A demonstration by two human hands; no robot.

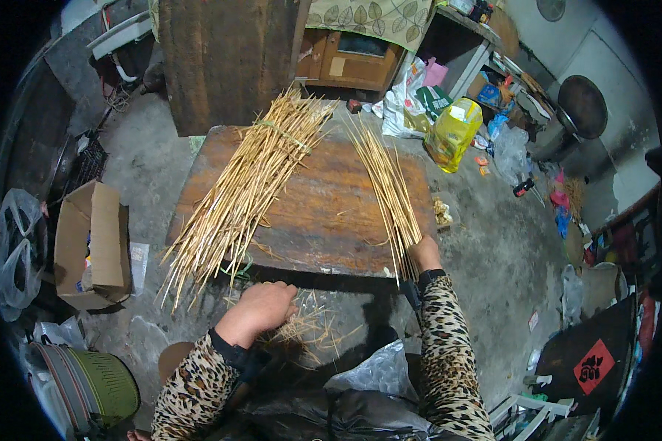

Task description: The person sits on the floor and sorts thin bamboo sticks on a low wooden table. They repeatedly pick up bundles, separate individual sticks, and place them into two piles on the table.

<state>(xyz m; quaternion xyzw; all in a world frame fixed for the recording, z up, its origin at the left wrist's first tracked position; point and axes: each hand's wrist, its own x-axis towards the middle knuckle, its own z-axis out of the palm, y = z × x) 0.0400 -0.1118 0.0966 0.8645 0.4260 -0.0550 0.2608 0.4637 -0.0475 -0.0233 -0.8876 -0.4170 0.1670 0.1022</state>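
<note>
A low wooden table (331, 220) stands before me. Across its left side lies a large bundle of dry straw stalks (248, 187), with a greenish tie round its far part; its near ends stick out past the table edge. My right hand (425, 254) is closed round the near end of a smaller bunch of stalks (386, 193) on the table's right side. My left hand (262, 308) is in front of the near edge, below the large bundle, its fingers curled; whether it holds anything is hidden. Loose straw scraps (311, 325) lie on the floor beside it.
An open cardboard box (110, 242) and a green basket (105, 386) stand on the left. A yellow plastic bag (455, 135) and a white bag (402, 105) sit beyond the table's far right. A small container (442, 212) with pale pieces is beside the table's right edge.
</note>
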